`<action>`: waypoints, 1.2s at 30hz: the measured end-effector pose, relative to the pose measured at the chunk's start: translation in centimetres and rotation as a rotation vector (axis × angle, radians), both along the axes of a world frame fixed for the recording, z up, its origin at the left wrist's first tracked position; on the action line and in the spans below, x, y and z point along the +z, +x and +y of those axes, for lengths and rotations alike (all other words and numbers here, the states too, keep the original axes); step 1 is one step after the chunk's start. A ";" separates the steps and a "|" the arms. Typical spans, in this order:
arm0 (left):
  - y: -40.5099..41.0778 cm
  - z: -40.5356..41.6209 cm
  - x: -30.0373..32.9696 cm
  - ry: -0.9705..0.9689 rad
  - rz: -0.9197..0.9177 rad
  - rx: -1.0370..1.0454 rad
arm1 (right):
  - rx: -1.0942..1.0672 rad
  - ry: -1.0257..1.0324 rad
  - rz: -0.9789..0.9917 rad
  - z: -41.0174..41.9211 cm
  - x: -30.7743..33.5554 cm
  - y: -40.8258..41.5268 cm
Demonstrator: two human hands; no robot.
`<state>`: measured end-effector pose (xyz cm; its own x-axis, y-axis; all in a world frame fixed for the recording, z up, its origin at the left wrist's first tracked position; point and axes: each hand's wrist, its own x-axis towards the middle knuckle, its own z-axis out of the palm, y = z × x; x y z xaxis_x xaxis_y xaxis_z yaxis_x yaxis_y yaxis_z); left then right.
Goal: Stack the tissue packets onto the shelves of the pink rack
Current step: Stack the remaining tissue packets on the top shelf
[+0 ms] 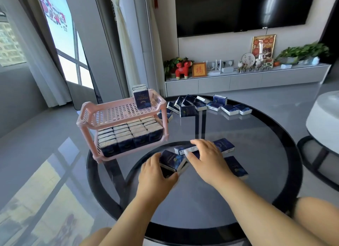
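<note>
- The left hand (156, 174) is curling round the near end of a dark blue tissue packet (172, 162) lying flat on the round glass table (256, 181); thumb and fingers are closing on its sides, seemingly to lift it.
- The right hand (206, 157) is lying with fingers spread over a second packet (185, 149), fingertips pressing its top edge; it appears to be gathering this one toward the first so both go up together. Whether the fingers are actually gripping it I cannot tell.
- Two more packets, one (224, 145) just behind the right hand and one (236, 167) to its right, are waiting within easy reach.
- The pink rack (88, 110) is standing at the table's left edge, near both hands. Its lower shelf is looking full of upright packets in tight rows, so the work is probably moving to the top shelf.
- One standing packet (142, 98) is occupying the top shelf's far corner, likely starting a row.
- A loose scatter of packets (201, 104) is lying at the table's far side.
</note>
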<state>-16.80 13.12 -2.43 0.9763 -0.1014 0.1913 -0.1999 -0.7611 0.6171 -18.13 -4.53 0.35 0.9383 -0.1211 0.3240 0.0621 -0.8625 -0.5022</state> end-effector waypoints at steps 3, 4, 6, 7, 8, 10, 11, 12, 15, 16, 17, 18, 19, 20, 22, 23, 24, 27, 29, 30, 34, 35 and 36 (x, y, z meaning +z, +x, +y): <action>-0.3 -0.6 -0.1 0.090 -0.011 0.088 | -0.160 -0.059 -0.067 -0.5 -2.2 -1.5; -0.5 -0.9 0.0 0.108 -0.016 0.105 | -0.179 -0.072 -0.060 -0.6 -2.9 -1.8; -0.7 -1.5 0.3 0.096 -0.029 0.121 | -0.180 -0.093 -0.027 -0.5 -3.8 -2.3; -0.8 -1.6 0.5 0.077 -0.040 0.123 | -0.174 -0.104 -0.025 -0.5 -4.1 -2.5; -1.0 -1.6 0.6 0.058 -0.055 0.120 | -0.161 -0.110 -0.034 -0.6 -4.4 -2.6; -1.7 -1.4 0.6 0.005 -0.119 0.091 | -0.127 -0.105 -0.071 -0.9 -4.8 -2.9; -2.3 -1.2 0.6 -0.039 -0.168 0.057 | -0.113 -0.096 -0.097 -1.1 -5.0 -2.9; -3.0 -1.0 0.6 -0.093 -0.214 0.016 | -0.100 -0.095 -0.130 -1.2 -5.2 -2.9; -4.6 -0.5 0.5 -0.345 -0.172 -0.116 | -0.051 -0.121 -0.227 -1.3 -5.4 -2.9; -4.8 -0.4 0.5 -0.444 -0.105 -0.151 | -0.031 -0.110 -0.254 -1.2 -5.3 -3.0; -4.8 -0.2 0.4 -0.515 -0.053 -0.180 | -0.010 -0.085 -0.269 -1.1 -5.1 -3.1; -4.8 -0.1 0.4 -0.538 -0.025 -0.201 | 0.005 -0.057 -0.280 -1.0 -5.1 -3.1; -4.8 0.1 0.4 -0.535 -0.009 -0.214 | 0.013 -0.038 -0.296 -1.0 -5.0 -3.1; -4.9 0.2 0.4 -0.530 0.010 -0.216 | 0.016 -0.020 -0.309 -0.9 -5.0 -3.1; -4.9 0.5 0.5 -0.554 0.057 -0.201 | 0.022 0.008 -0.345 -0.9 -4.9 -3.1; -4.9 0.7 0.4 -0.577 0.076 -0.196 | 0.029 0.033 -0.361 -0.8 -4.8 -3.2; -4.9 0.9 0.4 -0.601 0.090 -0.188 | 0.036 0.081 -0.369 -0.8 -4.7 -3.4; -4.8 1.3 0.2 -0.691 0.136 -0.159 | 0.015 0.310 -0.367 -0.6 -4.3 -3.9; -4.8 1.6 0.3 -0.785 0.189 -0.160 | -0.010 0.406 -0.376 -0.8 -4.2 -4.0; -4.8 1.6 0.3 -0.807 0.195 -0.142 | -0.011 0.449 -0.384 -0.9 -4.3 -4.0; -4.4 1.5 0.6 -0.811 0.121 -0.027 | 0.011 0.598 -0.434 -0.9 -3.9 -4.5; -4.4 1.4 0.8 -0.865 0.123 -0.025 | 0.013 0.559 -0.480 -0.8 -3.9 -4.7; -4.4 1.3 1.0 -0.907 0.124 -0.027 | 0.021 0.492 -0.528 -0.8 -3.9 -4.9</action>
<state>-21.20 14.39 -1.39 0.9947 0.0136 0.1021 -0.1025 0.0301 0.9943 -23.01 -5.31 -3.51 0.6755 -0.3535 0.6471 0.4173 -0.5403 -0.7307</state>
